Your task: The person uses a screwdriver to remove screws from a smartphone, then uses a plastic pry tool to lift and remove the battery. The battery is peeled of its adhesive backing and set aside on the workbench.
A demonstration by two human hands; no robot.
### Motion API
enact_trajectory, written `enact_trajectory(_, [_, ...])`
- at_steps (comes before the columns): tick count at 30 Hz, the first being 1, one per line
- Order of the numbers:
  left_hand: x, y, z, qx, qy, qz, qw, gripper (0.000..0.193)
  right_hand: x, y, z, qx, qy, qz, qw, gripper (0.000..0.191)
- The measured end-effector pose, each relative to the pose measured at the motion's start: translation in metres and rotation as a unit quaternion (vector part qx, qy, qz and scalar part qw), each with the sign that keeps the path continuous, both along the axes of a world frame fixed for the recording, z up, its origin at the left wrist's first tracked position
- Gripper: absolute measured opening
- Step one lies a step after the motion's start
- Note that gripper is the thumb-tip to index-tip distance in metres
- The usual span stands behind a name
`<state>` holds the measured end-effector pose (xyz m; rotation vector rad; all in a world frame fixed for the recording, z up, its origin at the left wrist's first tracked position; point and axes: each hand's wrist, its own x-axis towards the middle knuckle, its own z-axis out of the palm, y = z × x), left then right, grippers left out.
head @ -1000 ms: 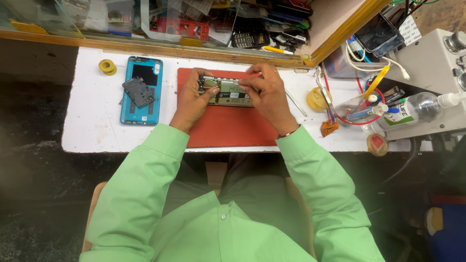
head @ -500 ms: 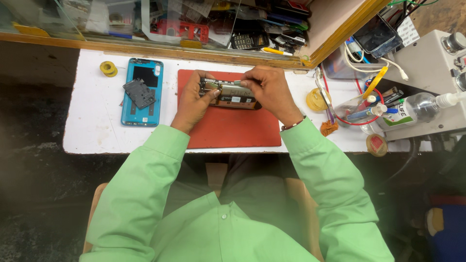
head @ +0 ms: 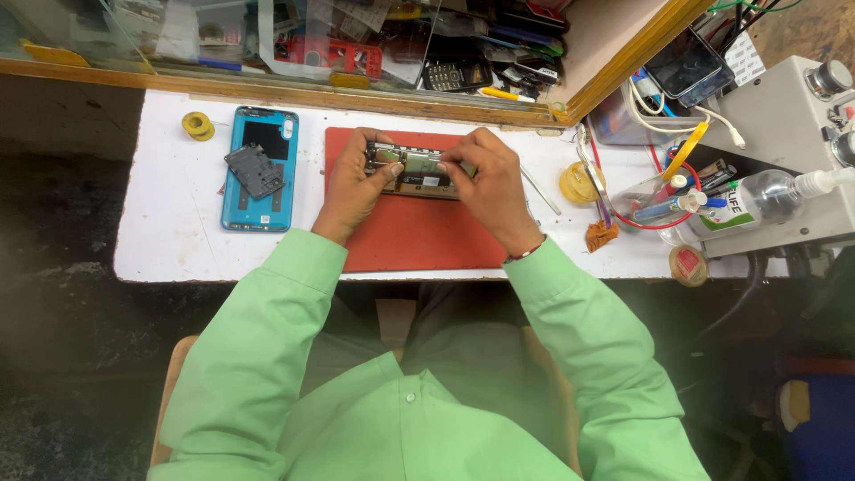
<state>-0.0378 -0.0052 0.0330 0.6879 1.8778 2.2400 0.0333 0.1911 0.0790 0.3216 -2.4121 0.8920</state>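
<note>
While both hands meet over the red work mat (head: 419, 236), they share an opened smartphone (head: 411, 171) with its inner parts showing, lifted just above the far part of the mat. The left hand (head: 354, 189) grips the phone's left end, fingers curled over the top edge and thumb pressed to the near side. The right hand (head: 485, 183) closes on the phone's right end, its fingertips (head: 448, 160) pinched down on the exposed inside; whether they hold a small part or tool there cannot be told. Light green sleeves run back from both wrists.

The mat lies on a white surface (head: 169, 240). To the left of it, well apart from the hands, lies a blue phone back cover (head: 276, 191) with a dark grey plate (head: 255, 169) resting on it, and a yellow tape roll (head: 198, 126) sits beyond that. To the right of the mat are a yellow round tin (head: 577, 183), a clear bottle (head: 757, 200) lying on its side, and a tangle of red and white cables (head: 655, 98). A glass-fronted case (head: 294, 44) full of parts runs along the far edge.
</note>
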Motion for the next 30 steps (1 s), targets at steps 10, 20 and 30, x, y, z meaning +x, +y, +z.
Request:
enact_trajectory(10, [0.002,-0.001,0.005,-0.023,0.029,0.003,0.999,0.030,-0.025,0.017,0.016,0.111,-0.082,0.066,0.988,0.011])
enact_trajectory(20, [0.008,0.000,0.004,-0.018,0.061,0.012,0.998,0.033,-0.049,0.028,0.031,0.096,-0.251,0.077,0.960,0.013])
enact_trajectory(30, [0.017,0.002,0.002,-0.178,0.361,0.142,0.904,0.020,-0.031,0.020,0.032,0.081,-0.202,0.067,0.974,0.011])
